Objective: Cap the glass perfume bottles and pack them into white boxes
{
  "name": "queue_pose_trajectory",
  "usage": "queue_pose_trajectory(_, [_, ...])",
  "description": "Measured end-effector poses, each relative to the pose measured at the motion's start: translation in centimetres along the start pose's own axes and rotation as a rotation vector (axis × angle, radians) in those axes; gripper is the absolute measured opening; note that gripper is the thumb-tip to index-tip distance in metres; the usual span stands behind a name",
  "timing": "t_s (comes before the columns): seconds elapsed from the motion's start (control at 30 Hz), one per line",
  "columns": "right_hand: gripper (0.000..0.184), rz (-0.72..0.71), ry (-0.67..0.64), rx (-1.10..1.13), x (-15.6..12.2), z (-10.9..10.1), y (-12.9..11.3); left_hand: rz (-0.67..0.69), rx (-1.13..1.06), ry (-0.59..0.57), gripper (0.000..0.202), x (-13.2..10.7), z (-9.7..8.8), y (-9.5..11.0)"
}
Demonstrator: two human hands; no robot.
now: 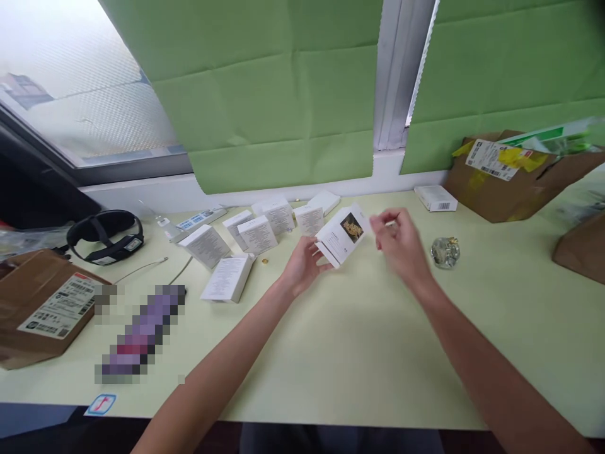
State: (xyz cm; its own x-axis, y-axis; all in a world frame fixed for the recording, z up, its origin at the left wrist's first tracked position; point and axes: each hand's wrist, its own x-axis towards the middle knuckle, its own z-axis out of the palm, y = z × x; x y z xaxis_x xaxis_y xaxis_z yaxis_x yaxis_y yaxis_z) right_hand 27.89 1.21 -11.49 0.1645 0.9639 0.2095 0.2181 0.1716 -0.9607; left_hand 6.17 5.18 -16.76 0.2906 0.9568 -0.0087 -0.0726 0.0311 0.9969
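My left hand (302,263) grips a small white box (341,236) with a dark picture on its face, held tilted above the pale green table (359,353). My right hand (399,243) hovers just right of the box, fingers pinched together at its open end; whatever they pinch is too small to make out. Several similar white boxes (258,234) lie in a loose group behind and left of my left hand. One more white box (227,278) lies flat nearer me. A tiny gold item (265,260) rests on the table by them.
A shiny crumpled clear wrapper (445,251) lies right of my right hand. Cardboard boxes sit at far left (42,306) and far right (515,173). A black strap device (106,235), a white box (435,198) by the wall and green paper over the window (283,94) are behind.
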Motion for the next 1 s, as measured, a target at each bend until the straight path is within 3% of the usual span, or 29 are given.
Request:
queue_pose_trajectory(0.13, [0.054, 0.219, -0.048, 0.183, -1.8, 3.6, 6.0, -0.190, -0.340, -0.044, 0.034, -1.6, -0.3, -2.0])
queue_pose_trajectory(0.23, [0.055, 0.292, -0.129, 0.272, -2.0, 4.2, 7.8, -0.242, -0.466, -0.138, 0.036, -1.8, -0.4, -2.7])
queue_pose_trajectory(0.33, [0.048, 0.336, -0.218, 0.357, -1.8, 4.3, 8.2, -0.265, -0.481, -0.196, 0.039, -1.8, -0.4, -2.9])
queue_pose_trajectory(0.43, [0.043, 0.359, -0.246, 0.429, -1.7, 4.3, 8.6, -0.203, -0.419, -0.234, 0.051, -2.1, -0.3, -3.0])
queue_pose_trajectory(0.67, [0.034, 0.415, -0.149, 0.637, -1.5, 3.9, 9.2, 0.039, -0.100, -0.188, 0.055, -2.7, -0.3, -3.8])
queue_pose_trajectory(0.9, [0.031, 0.386, -0.292, 0.646, -1.5, 3.6, 8.9, 0.077, -0.031, -0.196, 0.056, -3.0, -0.1, -3.6])
queue_pose_trajectory(1.0, [0.028, 0.383, -0.293, 0.641, -1.6, 3.5, 8.7, 0.086, -0.027, -0.199, 0.058, -3.0, 0.0, -3.6])
